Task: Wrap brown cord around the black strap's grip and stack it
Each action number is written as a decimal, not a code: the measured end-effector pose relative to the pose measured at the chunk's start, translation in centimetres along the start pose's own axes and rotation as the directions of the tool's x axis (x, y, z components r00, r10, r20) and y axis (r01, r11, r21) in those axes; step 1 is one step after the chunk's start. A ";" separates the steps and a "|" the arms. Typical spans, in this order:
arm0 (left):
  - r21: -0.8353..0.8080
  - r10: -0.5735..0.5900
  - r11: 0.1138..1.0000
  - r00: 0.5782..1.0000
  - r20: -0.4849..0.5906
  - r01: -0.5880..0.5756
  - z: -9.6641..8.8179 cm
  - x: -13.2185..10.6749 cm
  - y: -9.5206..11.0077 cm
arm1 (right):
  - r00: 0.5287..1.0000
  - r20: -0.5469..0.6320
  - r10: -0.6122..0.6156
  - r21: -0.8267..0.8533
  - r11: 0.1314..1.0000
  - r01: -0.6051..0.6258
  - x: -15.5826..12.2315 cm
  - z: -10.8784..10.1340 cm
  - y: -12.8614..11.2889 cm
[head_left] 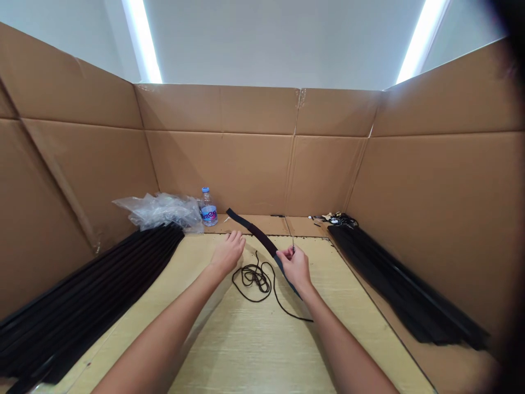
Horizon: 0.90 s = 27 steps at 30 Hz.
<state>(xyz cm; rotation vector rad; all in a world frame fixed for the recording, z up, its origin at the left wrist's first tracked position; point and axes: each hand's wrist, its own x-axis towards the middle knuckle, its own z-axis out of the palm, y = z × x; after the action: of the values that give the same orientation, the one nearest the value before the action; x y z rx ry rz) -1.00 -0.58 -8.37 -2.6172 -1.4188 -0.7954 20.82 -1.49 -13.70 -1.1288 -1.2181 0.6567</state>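
Black fabric strip (262, 239), pinched partway along by the right hand (296, 266), presumably for steadiness; left hand (228, 253) curled nearby, any grasp indeterminable; cord (257, 278) loosely coiled between.

the flat strap (262, 239) is black at the far end, dark brown in the middle and dark blue-green at the near end. the loopy cord (271, 290) is very dark brown. the table top (246, 350) is pale yellow with thin streaks. the walls (217, 169) are plain brown. the long strips (102, 290) on both sides are black. the bottle (208, 214) has a blue cap (205, 189) and a blue and purple label.
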 end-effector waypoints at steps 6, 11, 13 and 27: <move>0.124 0.178 0.976 0.984 0.009 -0.177 0.1 -0.1 1.7 | 0.981 0.192 0.018 0.079 0.996 -0.034 -0.6 0.7 -1.1; 0.139 0.298 0.941 0.950 0.096 -0.309 0.3 -0.6 2.9 | 0.916 0.398 0.046 0.132 0.986 -0.106 -0.9 0.6 -2.7; 0.132 0.325 0.931 0.937 0.129 -0.341 0.5 -1.0 3.1 | 0.889 0.455 0.061 0.131 0.982 -0.135 -1.0 0.3 -3.1; 0.094 0.372 0.908 0.887 0.274 -0.409 0.9 -3.8 5.2 | 0.732 0.641 0.229 0.036 0.944 -0.327 -2.6 -2.2 -3.7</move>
<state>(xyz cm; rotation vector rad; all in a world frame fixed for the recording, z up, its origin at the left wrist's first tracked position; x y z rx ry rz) 1.81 -6.26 -9.92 -2.8159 -0.8869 -0.3047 21.58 -5.71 -11.19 -0.9995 -1.5380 1.4264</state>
